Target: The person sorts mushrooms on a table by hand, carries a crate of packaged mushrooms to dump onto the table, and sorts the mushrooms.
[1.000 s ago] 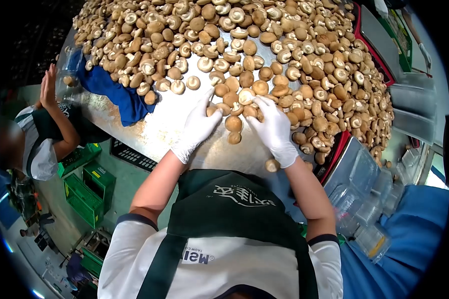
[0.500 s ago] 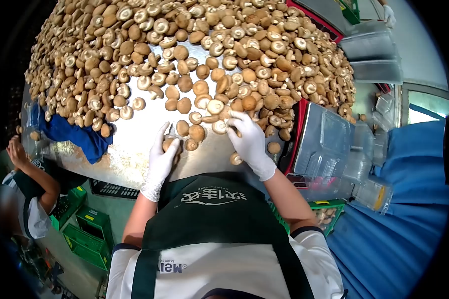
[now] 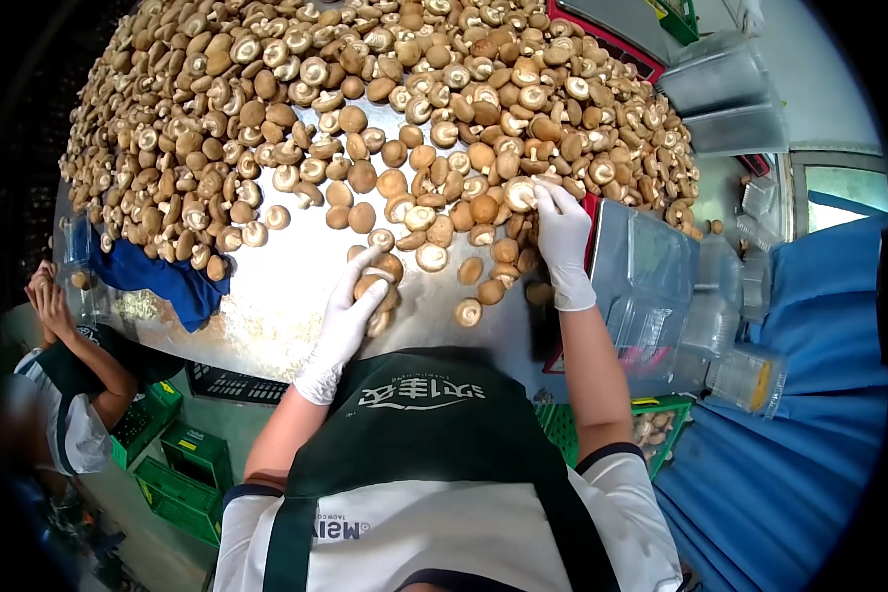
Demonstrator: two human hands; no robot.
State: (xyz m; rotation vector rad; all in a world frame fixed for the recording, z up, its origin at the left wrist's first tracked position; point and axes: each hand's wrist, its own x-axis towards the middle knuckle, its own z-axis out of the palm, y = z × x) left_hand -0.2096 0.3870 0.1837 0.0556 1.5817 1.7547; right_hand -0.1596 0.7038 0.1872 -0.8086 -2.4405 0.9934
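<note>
1. Closest, the left hand (image 3: 350,311) has its grip curled around several mushrooms (image 3: 377,285), likely keeping them together.
2. Farther out, the right hand (image 3: 564,237) has its grip pinched on a pale mushroom's (image 3: 519,195) edge, probably leaving its face visible.
3. Beyond, heaped mushrooms (image 3: 207,128) crowd the tabletop's (image 3: 276,271) far side, perhaps for easy reach.

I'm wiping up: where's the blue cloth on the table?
In the head view, the cloth lies at the left of the table, beside mushrooms, left of the left hand.
</note>
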